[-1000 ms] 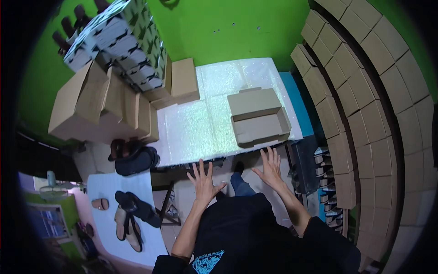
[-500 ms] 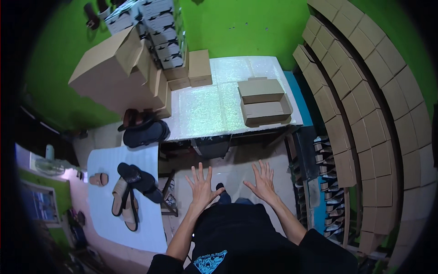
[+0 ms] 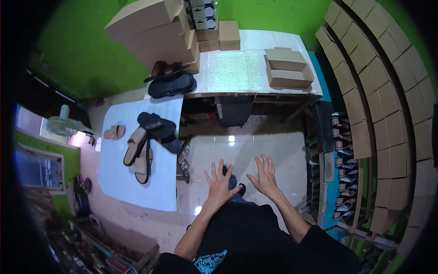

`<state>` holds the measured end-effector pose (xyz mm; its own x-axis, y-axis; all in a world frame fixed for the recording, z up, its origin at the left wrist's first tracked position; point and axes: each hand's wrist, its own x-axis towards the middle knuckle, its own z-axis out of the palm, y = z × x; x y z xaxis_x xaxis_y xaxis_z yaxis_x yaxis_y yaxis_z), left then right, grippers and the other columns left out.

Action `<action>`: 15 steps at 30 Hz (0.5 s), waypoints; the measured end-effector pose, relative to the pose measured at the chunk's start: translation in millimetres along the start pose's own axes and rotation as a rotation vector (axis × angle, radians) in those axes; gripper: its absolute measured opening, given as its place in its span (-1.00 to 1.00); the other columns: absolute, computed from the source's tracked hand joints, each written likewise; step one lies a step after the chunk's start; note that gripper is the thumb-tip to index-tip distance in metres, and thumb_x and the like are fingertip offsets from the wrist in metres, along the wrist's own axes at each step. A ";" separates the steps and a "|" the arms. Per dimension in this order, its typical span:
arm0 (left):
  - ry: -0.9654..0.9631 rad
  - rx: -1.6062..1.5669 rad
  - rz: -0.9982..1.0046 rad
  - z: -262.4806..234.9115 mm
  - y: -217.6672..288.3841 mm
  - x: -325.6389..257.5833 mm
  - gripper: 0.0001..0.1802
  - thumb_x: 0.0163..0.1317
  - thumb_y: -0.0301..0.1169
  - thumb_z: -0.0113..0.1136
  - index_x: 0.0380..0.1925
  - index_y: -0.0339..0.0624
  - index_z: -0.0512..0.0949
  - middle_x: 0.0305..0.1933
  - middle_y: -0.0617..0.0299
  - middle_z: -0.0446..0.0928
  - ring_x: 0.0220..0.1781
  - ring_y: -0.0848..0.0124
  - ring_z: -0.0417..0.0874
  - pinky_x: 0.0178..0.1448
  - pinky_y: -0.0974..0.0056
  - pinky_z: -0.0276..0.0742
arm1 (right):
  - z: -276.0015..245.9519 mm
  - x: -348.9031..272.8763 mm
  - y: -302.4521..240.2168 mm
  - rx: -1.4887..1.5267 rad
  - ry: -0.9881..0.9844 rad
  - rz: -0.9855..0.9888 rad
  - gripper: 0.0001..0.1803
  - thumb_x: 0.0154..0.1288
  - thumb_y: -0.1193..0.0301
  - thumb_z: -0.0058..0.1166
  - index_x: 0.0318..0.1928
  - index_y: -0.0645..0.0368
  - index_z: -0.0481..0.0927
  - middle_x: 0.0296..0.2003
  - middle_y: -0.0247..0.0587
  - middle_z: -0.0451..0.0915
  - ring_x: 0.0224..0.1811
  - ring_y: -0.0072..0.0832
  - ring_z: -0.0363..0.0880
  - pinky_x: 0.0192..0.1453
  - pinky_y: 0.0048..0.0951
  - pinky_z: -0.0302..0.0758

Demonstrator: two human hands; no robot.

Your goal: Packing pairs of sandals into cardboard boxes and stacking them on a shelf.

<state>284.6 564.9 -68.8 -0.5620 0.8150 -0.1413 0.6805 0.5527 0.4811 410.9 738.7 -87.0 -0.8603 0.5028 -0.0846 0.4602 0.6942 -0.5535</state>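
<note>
Both my hands hover in front of my body above the tiled floor, holding nothing. My left hand (image 3: pixel 221 186) has its fingers spread wide, and so does my right hand (image 3: pixel 264 177). To the left, a white table (image 3: pixel 114 182) bears a pair of beige slides (image 3: pixel 135 148), a black pair of slides (image 3: pixel 157 125) and a small beige sandal (image 3: pixel 114 132). Ahead, an open cardboard box (image 3: pixel 288 75) rests on a table covered in bubble wrap (image 3: pixel 232 75). Black sandals (image 3: pixel 171 85) and brown ones (image 3: pixel 164 71) lie at that table's left corner.
Cardboard boxes (image 3: pixel 157 34) are stacked at the far left of the wrapped table. Shelves of brown boxes (image 3: pixel 383 109) line the right side, beside a rack of sandals (image 3: pixel 344 173). A dark bin-like object (image 3: pixel 233 109) stands under the far table. A fan (image 3: pixel 64 121) is at left.
The view has shifted, so the tables and boxes sit higher and farther right, with more floor showing. My hands have drawn slightly closer together, fingers still spread.
</note>
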 end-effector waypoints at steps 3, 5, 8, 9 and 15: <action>0.044 0.037 -0.018 -7.3 -21.8 -38.0 0.02 0.03 0.15 0.42 0.45 -0.05 0.30 0.60 -0.16 -0.05 0.61 -0.31 -0.18 0.41 -0.62 -0.28 | 17.4 -23.6 -31.7 0.015 0.015 -0.056 -0.11 0.20 0.21 0.32 0.44 0.24 0.18 0.44 0.26 0.05 0.49 0.31 -0.02 0.45 0.34 0.03; 0.075 0.061 -0.054 -11.6 -39.2 -59.3 0.01 0.05 0.15 0.40 0.45 -0.04 0.29 0.60 -0.14 -0.04 0.61 -0.30 -0.17 0.42 -0.61 -0.26 | 26.5 -30.5 -53.5 0.014 0.024 -0.089 -0.11 0.20 0.22 0.32 0.44 0.25 0.18 0.44 0.26 0.06 0.48 0.31 -0.01 0.45 0.33 0.04; 0.102 0.043 -0.039 -25.6 -59.2 -88.1 0.01 0.06 0.16 0.40 0.46 -0.04 0.28 0.60 -0.14 -0.03 0.61 -0.29 -0.17 0.43 -0.60 -0.27 | 44.6 -40.7 -86.5 0.006 0.051 -0.119 -0.12 0.20 0.23 0.31 0.43 0.25 0.18 0.43 0.26 0.06 0.48 0.30 0.01 0.44 0.31 0.05; 0.103 0.045 -0.025 -32.4 -66.8 -97.7 0.01 0.06 0.16 0.40 0.46 -0.04 0.28 0.60 -0.14 -0.03 0.61 -0.29 -0.17 0.43 -0.60 -0.27 | 51.8 -43.3 -98.3 0.001 0.059 -0.136 -0.13 0.20 0.24 0.31 0.43 0.26 0.18 0.43 0.27 0.07 0.47 0.30 0.02 0.44 0.30 0.07; 0.128 0.057 -0.018 -76.8 -139.8 -161.1 0.00 0.08 0.12 0.40 0.46 -0.07 0.27 0.61 -0.14 -0.04 0.62 -0.26 -0.17 0.45 -0.57 -0.32 | 109.1 -56.5 -185.5 -0.019 0.145 -0.127 -0.15 0.22 0.24 0.31 0.42 0.27 0.20 0.40 0.30 0.10 0.46 0.28 0.06 0.47 0.18 0.08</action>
<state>243.9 343.0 -46.9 -0.6274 0.7779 -0.0359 0.6933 0.5790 0.4291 350.3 525.4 -70.0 -0.8715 0.4789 0.1057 0.3556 0.7655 -0.5362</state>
